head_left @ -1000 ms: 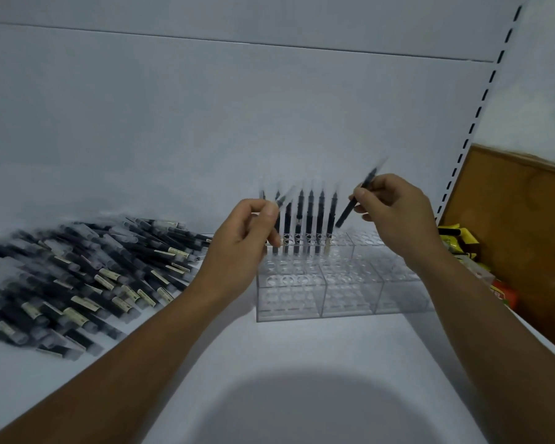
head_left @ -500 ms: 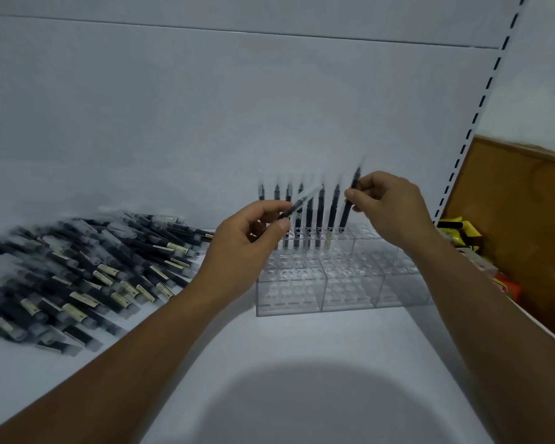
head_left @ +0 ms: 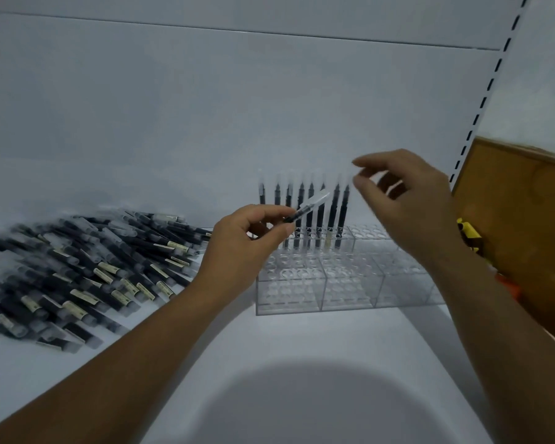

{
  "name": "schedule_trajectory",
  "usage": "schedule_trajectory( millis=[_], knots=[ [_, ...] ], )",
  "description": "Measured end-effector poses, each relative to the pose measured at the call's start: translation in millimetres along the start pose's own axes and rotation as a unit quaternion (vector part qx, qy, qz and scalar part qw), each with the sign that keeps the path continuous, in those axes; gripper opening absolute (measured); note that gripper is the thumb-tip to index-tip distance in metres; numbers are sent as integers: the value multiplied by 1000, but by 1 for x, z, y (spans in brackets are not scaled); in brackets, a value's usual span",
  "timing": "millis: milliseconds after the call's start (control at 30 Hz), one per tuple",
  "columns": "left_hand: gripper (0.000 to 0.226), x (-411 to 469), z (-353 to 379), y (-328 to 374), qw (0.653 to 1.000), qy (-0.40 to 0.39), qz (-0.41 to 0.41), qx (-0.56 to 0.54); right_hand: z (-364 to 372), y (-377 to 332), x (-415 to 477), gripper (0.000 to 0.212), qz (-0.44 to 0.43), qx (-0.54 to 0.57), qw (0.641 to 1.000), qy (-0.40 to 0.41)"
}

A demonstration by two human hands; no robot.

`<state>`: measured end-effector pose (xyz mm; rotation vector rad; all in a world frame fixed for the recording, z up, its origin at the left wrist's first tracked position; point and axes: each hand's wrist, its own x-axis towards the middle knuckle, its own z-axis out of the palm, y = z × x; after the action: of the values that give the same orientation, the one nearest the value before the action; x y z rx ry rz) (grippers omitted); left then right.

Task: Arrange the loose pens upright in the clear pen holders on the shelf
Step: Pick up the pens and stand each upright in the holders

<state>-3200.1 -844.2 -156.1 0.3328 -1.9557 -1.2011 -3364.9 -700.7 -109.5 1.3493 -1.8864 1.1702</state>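
Above the clear pen holders (head_left: pixel 289 293): left hand (head_left: pixel 244 248) pinches a tilted pen (head_left: pixel 309 206); right hand (head_left: pixel 410 203) empty, fingers (head_left: pixel 372 160) loose. Suggest squaring it vertical before seating it beside the standing row (head_left: pixel 336 206).

White shelf (head_left: pixel 302 363): pen pile (head_left: pixel 77 267), clear holders (head_left: pixel 350 283)

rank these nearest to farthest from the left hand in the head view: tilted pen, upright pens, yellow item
1. tilted pen: pinched in the left hand.
2. upright pens: just behind it, in the back row.
3. yellow item: far right edge.
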Motion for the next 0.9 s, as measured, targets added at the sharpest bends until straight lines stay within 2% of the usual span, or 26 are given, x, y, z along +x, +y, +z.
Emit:
schedule_trajectory(
  millis=[67, 133, 200, 267, 367, 433, 533, 600, 700, 767, 833, 900],
  knots=[
    [21, -1, 1, 0, 1000, 1, 4, 11, 9, -10, -2, 21, -87, -5, 995, -38],
    [21, -1, 1, 1, 1000, 7, 8, 7, 15, -17, -3, 17, -87, -1, 995, -38],
    [19, 0, 1, 3, 1000, 20, 8, -13, 15, -21, -3, 22, 16, 46, 999, -21],
    [18, 1, 1, 5, 999, 35, 10, -29, 14, -20, -4, 30, 112, 73, 990, -39],
    [18, 2, 3, 6, 999, 32, 15, -35, 14, -24, -7, 32, 188, 148, 959, -154],
    [19, 1, 6, 5, 999, 22, 24, -31, 18, -29, -10, 22, 204, 234, 932, -186],
    [21, 1, 9, 5, 999, 13, 34, -16, 20, -34, -9, 9, 212, 299, 916, -166],
    [26, 1, 8, 5, 1000, -8, 21, 5, 17, -34, -7, 10, 233, 331, 902, -151],
    [43, -1, 7, 8, 992, -61, 5, 111, 5, -26, -1, 14, 278, 370, 881, -97],
    [52, -4, 7, 12, 985, -94, -18, 142, -5, -17, 3, 12, 295, 383, 873, -56],
    [64, -7, 8, 14, 971, -140, -25, 194, -14, -7, 7, 10, 308, 387, 869, 6],
    [73, -10, 10, 13, 937, -194, -1, 291, -18, 4, 10, 9, 302, 349, 883, 81]
  ],
)
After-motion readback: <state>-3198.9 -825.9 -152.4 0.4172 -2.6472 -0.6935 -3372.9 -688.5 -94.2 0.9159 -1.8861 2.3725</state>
